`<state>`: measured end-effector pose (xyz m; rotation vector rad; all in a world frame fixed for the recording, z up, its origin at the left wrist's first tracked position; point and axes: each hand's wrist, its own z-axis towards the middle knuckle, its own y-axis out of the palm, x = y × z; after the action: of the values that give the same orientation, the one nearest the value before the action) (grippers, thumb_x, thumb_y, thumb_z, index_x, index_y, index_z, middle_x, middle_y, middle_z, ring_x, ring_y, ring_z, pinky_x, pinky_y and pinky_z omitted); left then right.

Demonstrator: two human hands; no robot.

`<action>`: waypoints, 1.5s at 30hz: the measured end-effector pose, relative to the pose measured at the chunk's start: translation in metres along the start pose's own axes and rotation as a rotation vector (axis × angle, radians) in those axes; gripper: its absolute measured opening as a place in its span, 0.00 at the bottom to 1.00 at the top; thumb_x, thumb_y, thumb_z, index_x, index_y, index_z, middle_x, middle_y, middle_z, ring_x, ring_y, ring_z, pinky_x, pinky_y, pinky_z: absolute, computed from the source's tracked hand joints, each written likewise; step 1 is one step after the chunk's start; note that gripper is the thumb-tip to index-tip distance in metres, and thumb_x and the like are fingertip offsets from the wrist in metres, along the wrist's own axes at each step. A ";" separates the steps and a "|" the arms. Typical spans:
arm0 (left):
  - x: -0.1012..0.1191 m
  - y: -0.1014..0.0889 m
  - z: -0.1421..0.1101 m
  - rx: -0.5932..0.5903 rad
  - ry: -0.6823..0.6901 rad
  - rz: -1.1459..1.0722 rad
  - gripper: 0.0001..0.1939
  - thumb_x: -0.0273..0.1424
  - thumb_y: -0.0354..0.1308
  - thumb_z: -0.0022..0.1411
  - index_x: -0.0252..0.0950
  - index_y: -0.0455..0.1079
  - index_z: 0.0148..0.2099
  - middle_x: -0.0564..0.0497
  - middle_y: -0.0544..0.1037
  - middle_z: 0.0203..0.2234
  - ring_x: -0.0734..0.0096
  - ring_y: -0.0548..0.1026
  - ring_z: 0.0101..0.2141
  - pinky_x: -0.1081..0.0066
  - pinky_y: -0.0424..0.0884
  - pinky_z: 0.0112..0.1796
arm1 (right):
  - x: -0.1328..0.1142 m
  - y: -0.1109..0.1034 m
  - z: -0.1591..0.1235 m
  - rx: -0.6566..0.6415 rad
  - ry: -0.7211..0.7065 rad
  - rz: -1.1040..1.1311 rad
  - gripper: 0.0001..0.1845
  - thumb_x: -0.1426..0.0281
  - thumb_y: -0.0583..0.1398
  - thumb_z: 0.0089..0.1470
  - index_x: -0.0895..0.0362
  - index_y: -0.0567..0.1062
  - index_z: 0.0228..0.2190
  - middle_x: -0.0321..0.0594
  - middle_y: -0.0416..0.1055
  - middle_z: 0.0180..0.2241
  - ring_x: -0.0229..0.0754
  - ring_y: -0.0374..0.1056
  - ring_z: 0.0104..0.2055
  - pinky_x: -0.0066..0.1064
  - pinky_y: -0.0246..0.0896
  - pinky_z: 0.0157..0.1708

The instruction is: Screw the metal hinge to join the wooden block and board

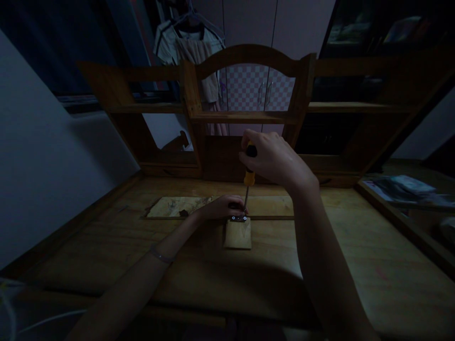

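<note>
My right hand [270, 154] is wrapped round the black and yellow handle of a screwdriver [249, 177], held upright. Its metal shaft points down to the near edge of a long wooden board [270, 207], by the fingertips of my left hand [231, 207]. Those fingers are curled and closed at the tip; what they pinch is hidden. Just below them a small dark metal hinge [239, 218] with two bright screw heads joins the long board to a short wooden block [238, 234]. The board's left end is rough and stained.
The boards lie on a wooden desk [355, 246] with a shelf hutch [245, 116] along its back. Papers [401, 187] lie on a side shelf at the right. A white cable [53, 316] runs at the lower left. Clothes [199, 45] hang behind, before a cupboard.
</note>
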<state>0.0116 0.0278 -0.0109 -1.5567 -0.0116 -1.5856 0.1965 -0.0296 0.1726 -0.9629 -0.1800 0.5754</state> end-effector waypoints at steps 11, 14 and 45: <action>0.006 0.000 -0.001 -0.006 -0.029 -0.018 0.06 0.27 0.61 0.62 0.33 0.76 0.42 0.48 0.78 0.38 0.70 0.76 0.40 0.74 0.69 0.42 | -0.002 0.002 0.001 0.009 0.011 -0.026 0.15 0.64 0.54 0.57 0.56 0.71 0.44 0.47 0.74 0.38 0.49 0.68 0.40 0.38 0.57 0.38; 0.006 0.000 -0.001 -0.006 -0.018 -0.030 0.06 0.27 0.61 0.63 0.32 0.76 0.41 0.47 0.78 0.38 0.70 0.76 0.40 0.74 0.69 0.42 | 0.000 0.002 0.002 0.004 -0.008 -0.006 0.13 0.68 0.54 0.56 0.56 0.72 0.42 0.47 0.74 0.37 0.49 0.68 0.39 0.37 0.56 0.37; -0.008 0.000 -0.002 0.122 -0.179 -0.203 0.14 0.38 0.62 0.63 0.30 0.76 0.42 0.44 0.80 0.37 0.68 0.77 0.38 0.71 0.70 0.40 | -0.004 -0.007 0.003 0.123 0.007 0.043 0.16 0.69 0.53 0.56 0.54 0.69 0.47 0.45 0.73 0.40 0.50 0.66 0.42 0.38 0.55 0.41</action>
<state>0.0083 0.0313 -0.0177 -1.6371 -0.3689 -1.5628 0.1950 -0.0325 0.1806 -0.8515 -0.1166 0.6152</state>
